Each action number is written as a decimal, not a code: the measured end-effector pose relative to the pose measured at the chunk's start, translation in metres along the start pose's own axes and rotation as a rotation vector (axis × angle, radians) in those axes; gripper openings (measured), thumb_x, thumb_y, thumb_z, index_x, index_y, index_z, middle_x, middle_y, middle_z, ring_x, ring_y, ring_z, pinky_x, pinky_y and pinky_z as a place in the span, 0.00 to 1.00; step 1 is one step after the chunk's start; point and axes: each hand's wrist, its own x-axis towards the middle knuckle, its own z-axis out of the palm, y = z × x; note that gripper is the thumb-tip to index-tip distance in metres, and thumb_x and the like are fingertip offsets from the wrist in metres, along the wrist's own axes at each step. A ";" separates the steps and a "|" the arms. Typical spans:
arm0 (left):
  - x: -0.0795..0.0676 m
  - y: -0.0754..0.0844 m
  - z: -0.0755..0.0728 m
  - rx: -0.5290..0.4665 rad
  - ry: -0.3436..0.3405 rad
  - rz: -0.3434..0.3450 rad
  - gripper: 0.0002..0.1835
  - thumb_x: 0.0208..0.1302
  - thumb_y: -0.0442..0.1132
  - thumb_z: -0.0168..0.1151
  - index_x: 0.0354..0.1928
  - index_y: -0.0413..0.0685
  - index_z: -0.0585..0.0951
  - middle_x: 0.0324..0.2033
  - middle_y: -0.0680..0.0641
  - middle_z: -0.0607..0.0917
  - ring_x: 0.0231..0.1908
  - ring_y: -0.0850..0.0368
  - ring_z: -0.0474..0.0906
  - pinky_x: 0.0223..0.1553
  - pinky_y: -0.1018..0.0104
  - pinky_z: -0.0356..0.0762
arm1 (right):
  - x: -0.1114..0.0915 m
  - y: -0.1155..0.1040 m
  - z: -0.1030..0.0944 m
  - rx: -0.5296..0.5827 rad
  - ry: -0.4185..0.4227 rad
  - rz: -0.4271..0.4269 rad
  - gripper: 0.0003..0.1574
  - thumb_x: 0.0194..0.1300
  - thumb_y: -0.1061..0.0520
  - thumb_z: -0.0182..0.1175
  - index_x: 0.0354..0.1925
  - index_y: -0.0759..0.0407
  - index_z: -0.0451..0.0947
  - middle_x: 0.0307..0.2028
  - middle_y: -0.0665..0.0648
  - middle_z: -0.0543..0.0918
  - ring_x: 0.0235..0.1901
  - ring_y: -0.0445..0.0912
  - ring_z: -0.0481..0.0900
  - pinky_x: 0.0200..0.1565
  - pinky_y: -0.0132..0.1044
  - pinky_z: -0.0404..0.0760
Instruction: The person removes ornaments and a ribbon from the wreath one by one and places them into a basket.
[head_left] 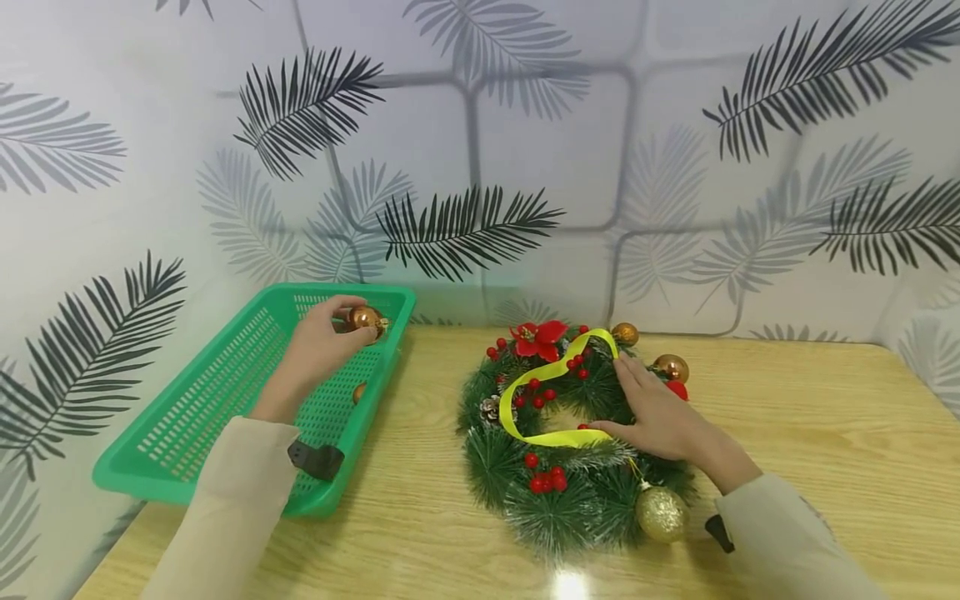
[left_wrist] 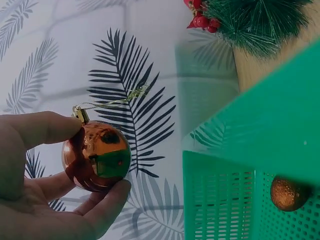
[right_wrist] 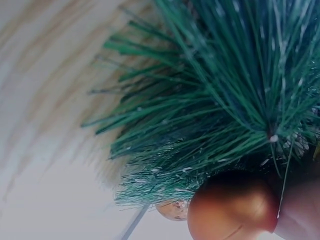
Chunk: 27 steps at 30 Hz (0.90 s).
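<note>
Between thumb and fingers, my left hand (head_left: pixel 322 342) holds a shiny copper Christmas ball (left_wrist: pixel 97 156) with a gold cap and a string loop, above the far end of the green basket (head_left: pixel 225 492). On the table lies a green wreath (head_left: pixel 555 517) trimmed with red berries, a red flower (head_left: pixel 538 340), a pinecone and several balls. My right hand (head_left: pixel 663 412) rests with extended fingers on the wreath's right side, touching the yellow ribbon (head_left: pixel 517 387). In the right wrist view, green needles and a copper ball (right_wrist: pixel 232 207) hide most of that hand.
Another copper-coloured glitter ball (left_wrist: pixel 290 193) lies in the basket. A gold glitter ball (head_left: pixel 662 514) hangs at the wreath's near right edge. The wooden table (head_left: pixel 810 400) meets a leaf-patterned wall covering (head_left: pixel 547 150) at the back.
</note>
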 end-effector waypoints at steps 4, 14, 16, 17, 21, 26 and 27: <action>0.000 -0.006 -0.006 0.043 -0.013 0.005 0.28 0.65 0.39 0.55 0.66 0.39 0.66 0.57 0.33 0.72 0.57 0.39 0.71 0.51 0.49 0.75 | 0.000 0.000 0.000 -0.003 -0.004 -0.005 0.62 0.63 0.31 0.53 0.71 0.74 0.43 0.72 0.74 0.45 0.70 0.69 0.46 0.67 0.63 0.53; -0.001 -0.020 -0.016 0.131 -0.007 0.042 0.27 0.64 0.38 0.55 0.63 0.32 0.67 0.52 0.30 0.74 0.52 0.37 0.74 0.46 0.50 0.76 | 0.002 0.001 -0.001 0.004 -0.015 -0.017 0.62 0.63 0.31 0.53 0.72 0.73 0.43 0.73 0.73 0.45 0.71 0.68 0.45 0.67 0.63 0.53; -0.002 -0.024 -0.017 0.150 -0.002 0.045 0.27 0.64 0.38 0.54 0.63 0.31 0.67 0.51 0.30 0.75 0.51 0.37 0.75 0.45 0.51 0.77 | 0.002 0.002 -0.001 0.003 -0.017 -0.024 0.62 0.63 0.30 0.53 0.72 0.73 0.43 0.73 0.72 0.45 0.71 0.67 0.46 0.67 0.63 0.53; -0.002 -0.026 -0.018 0.156 -0.001 0.044 0.27 0.64 0.38 0.54 0.62 0.31 0.67 0.51 0.29 0.75 0.50 0.37 0.75 0.44 0.51 0.77 | 0.003 0.002 -0.001 0.002 -0.016 -0.025 0.62 0.63 0.30 0.53 0.72 0.72 0.43 0.73 0.72 0.45 0.71 0.67 0.46 0.67 0.63 0.54; -0.003 -0.034 -0.019 0.183 0.009 0.026 0.26 0.63 0.38 0.55 0.60 0.30 0.69 0.49 0.29 0.76 0.47 0.38 0.74 0.39 0.55 0.75 | 0.004 0.003 -0.002 0.003 -0.025 -0.037 0.62 0.63 0.30 0.53 0.72 0.71 0.43 0.73 0.71 0.44 0.71 0.66 0.45 0.66 0.62 0.55; -0.002 -0.045 -0.019 0.199 -0.001 0.017 0.26 0.62 0.38 0.56 0.60 0.29 0.69 0.48 0.29 0.77 0.44 0.40 0.75 0.36 0.57 0.75 | 0.005 0.003 -0.004 0.010 -0.035 -0.054 0.61 0.63 0.30 0.53 0.73 0.70 0.43 0.74 0.70 0.43 0.71 0.66 0.46 0.66 0.62 0.57; -0.002 -0.048 -0.019 0.202 -0.005 0.017 0.26 0.62 0.38 0.56 0.59 0.29 0.69 0.47 0.29 0.77 0.44 0.40 0.76 0.36 0.57 0.75 | 0.005 0.004 -0.004 0.009 -0.035 -0.055 0.61 0.63 0.30 0.53 0.73 0.70 0.43 0.74 0.70 0.43 0.71 0.66 0.46 0.66 0.62 0.57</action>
